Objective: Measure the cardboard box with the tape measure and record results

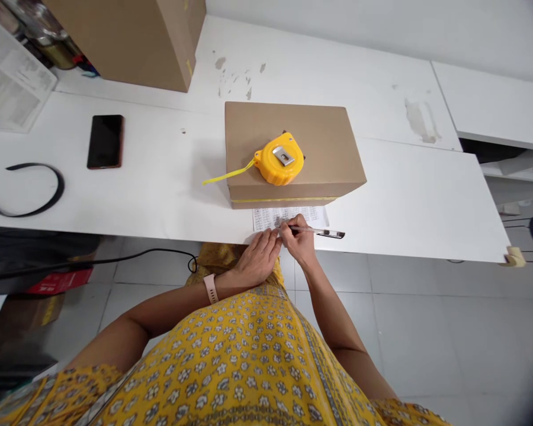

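Observation:
My right hand [299, 241] grips a pen [322, 232] with its tip on a printed sheet of paper [288, 216] at the table's front edge. My left hand [260, 257], with a watch on the wrist, lies flat on the sheet's near edge, fingers stretched out. Just behind the paper stands a closed cardboard box [293, 151]. On its lid rests a yellow tape measure [279, 160] with a short length of tape pulled out to the left.
On the white table [426, 201] lie a black phone [105, 141] and a curved black strap [31, 192] at the left. A large cardboard box [137, 41] stands at the back left. A cable [115, 258] hangs below the table edge.

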`<control>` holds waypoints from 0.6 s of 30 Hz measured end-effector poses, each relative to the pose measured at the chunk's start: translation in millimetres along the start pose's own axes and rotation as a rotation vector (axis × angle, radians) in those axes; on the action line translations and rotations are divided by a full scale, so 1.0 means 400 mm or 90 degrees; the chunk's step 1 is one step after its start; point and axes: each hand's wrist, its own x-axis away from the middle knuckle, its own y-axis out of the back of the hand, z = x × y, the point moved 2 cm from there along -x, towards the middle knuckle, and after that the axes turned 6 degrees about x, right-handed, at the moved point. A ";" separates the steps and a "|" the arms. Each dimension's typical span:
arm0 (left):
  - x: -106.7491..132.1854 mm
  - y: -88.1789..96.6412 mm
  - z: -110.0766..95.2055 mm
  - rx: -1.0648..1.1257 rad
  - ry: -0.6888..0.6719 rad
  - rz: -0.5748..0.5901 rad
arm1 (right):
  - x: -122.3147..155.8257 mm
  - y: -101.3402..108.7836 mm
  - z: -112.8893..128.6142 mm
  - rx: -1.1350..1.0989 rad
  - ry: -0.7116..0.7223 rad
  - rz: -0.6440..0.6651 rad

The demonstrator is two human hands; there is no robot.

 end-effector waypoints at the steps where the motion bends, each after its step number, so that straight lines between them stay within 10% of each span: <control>1: 0.000 0.001 0.000 -0.002 -0.002 -0.004 | 0.000 0.000 0.000 0.004 0.002 0.001; 18: 0.000 0.005 0.001 -0.002 -0.012 0.001 | 0.000 -0.004 0.001 0.034 0.018 0.010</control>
